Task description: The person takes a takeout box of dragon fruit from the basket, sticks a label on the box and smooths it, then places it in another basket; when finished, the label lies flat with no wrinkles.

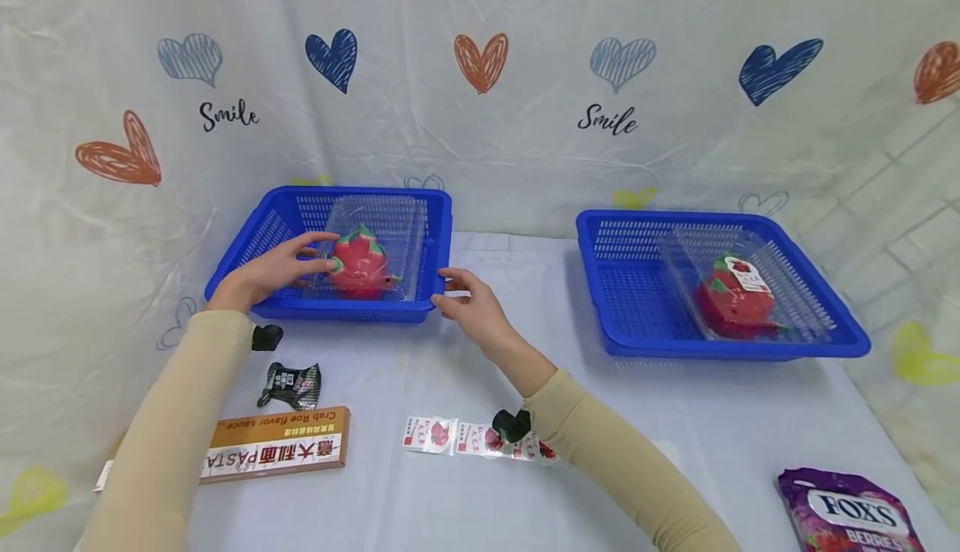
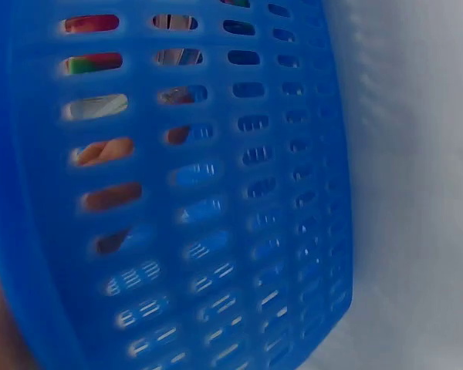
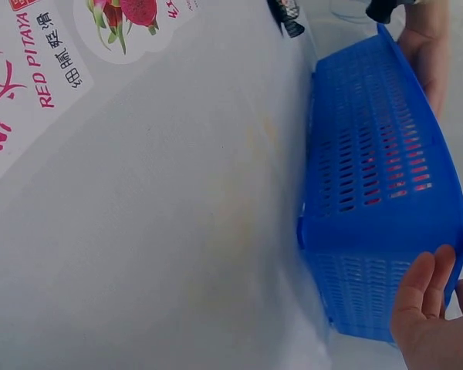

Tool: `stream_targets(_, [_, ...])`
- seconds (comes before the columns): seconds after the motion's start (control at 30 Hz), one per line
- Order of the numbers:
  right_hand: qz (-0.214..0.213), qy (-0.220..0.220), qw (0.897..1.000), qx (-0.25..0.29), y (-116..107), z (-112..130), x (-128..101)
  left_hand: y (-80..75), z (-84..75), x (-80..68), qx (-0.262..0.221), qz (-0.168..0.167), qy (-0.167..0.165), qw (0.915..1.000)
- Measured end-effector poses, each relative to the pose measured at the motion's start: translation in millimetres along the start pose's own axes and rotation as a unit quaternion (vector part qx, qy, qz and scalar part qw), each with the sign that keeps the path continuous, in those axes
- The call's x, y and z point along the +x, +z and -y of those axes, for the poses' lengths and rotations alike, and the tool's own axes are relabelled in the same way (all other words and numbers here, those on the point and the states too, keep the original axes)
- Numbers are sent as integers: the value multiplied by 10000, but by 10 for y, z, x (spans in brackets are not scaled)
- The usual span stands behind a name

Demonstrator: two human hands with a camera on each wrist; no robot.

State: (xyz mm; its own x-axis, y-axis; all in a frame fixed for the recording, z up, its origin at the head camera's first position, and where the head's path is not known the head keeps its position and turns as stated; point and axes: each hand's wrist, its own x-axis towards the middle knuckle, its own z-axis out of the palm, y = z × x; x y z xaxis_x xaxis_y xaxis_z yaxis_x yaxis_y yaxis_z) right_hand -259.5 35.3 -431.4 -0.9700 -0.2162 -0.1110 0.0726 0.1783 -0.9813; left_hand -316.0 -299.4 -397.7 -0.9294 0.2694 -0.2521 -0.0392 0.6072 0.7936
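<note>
- Two blue perforated plastic baskets on a pale table; left basket worked on, right basket untouched, well apart to the right.
- Far left: brown flat pasta box near the front edge, small dark crumpled wrapper just behind it.
- Left hand reaching over the left basket's near rim, fingers loosely curled against the clear plastic clamshell box and the red dragon fruit inside it; a true grip or a mere touch cannot be told. Through the left wrist view, only the basket's slotted wall, with red and green showing through the holes.
- Right hand at the left basket's near right corner, fingers relaxed and slightly spread, fingertips resting on the basket wall, nothing held.
- Strip of white dragon-fruit stickers flat on the table below the right forearm, apparently waiting for use.
- Right basket: second clear clamshell with a dragon fruit and a sticker already on top; judged as finished.
- Left clamshell without a visible label, so judged roughly half done: sticker not yet applied here.
- Far right: purple sweet bag at the front edge.
</note>
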Motion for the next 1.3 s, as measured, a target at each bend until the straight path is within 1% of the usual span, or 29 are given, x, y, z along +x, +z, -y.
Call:
stream_targets(0.13, [35, -20, 10000, 11, -6, -2, -6, 6, 10, 61, -186, 91, -23, 9998])
stream_targets(0.27, [76, -44, 10000, 44, -14, 5, -24, 19, 30, 89, -258, 52, 20, 9997])
stream_targets(0.4, [102, -73, 9999, 45, -18, 8, -33, 42, 29, 95, -239, -193, 74, 9995])
stream_targets(0.57, [70, -81, 9999, 61, -25, -2, -27, 45, 0, 116, -95, -455, 216, 9987])
stream_targets(0.63, [65, -61, 9999, 64, -27, -8, -23, 45, -2, 128, -150, -513, 273, 9982])
stream_targets(0.73, [86, -53, 9999, 56, -29, -9, -27, 49, -2, 135, -388, -637, 341, 9966])
stream_targets(0.83, [104, -61, 9999, 39, -27, -6, -31, 48, -25, 114, -554, -728, 501, 9945])
stream_targets(0.97, [104, -26, 9999, 49, -23, -1, -23, 33, -107, 69, -708, -875, 695, 9912])
stream_targets(1.1, [69, -12, 9999, -135, -51, 22, -17, 28, -229, 52, -1133, -995, 930, 9842])
stream_targets(1.2, [-91, -247, 9988, -413, -109, 77, -21, 50, -354, 36, -1402, -1016, 1179, 9778])
stream_targets(1.3, [-266, -749, 9962, -362, -190, 176, -31, 112, -471, 6, -1497, -953, 1386, 9743])
